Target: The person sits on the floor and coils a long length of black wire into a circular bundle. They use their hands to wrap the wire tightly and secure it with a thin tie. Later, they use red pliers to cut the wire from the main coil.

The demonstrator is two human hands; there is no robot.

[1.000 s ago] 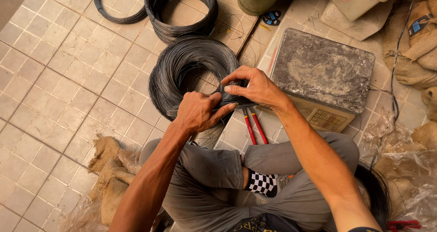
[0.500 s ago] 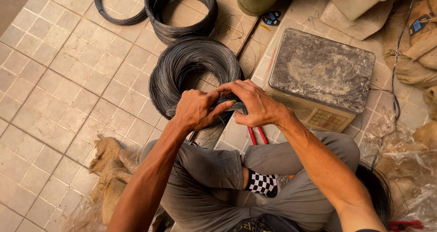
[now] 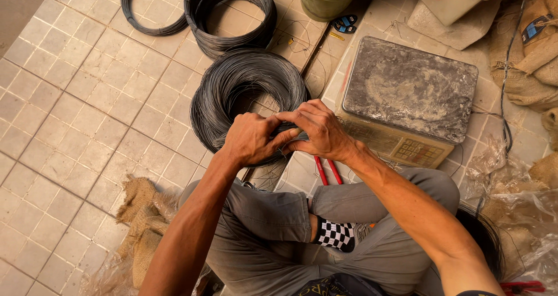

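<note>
On the tiled floor (image 3: 64, 116), the left hand (image 3: 251, 138) has its grip closed around the near edge of the big coil of dark wire (image 3: 244, 92), and the right hand (image 3: 319, 130) pinches the same strands just beside it, fingertips touching. The springy turns could slip from that pinch and splay loose, or loose ends could prick a finger. The red-handled tool (image 3: 326, 171) lies under the right wrist, the dusty scale (image 3: 410, 90) to its right.

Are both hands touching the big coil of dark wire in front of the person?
Touching. The head view shows the left hand and right hand closed over the near edge of the wire coil, fingers wrapped on its strands.
</note>
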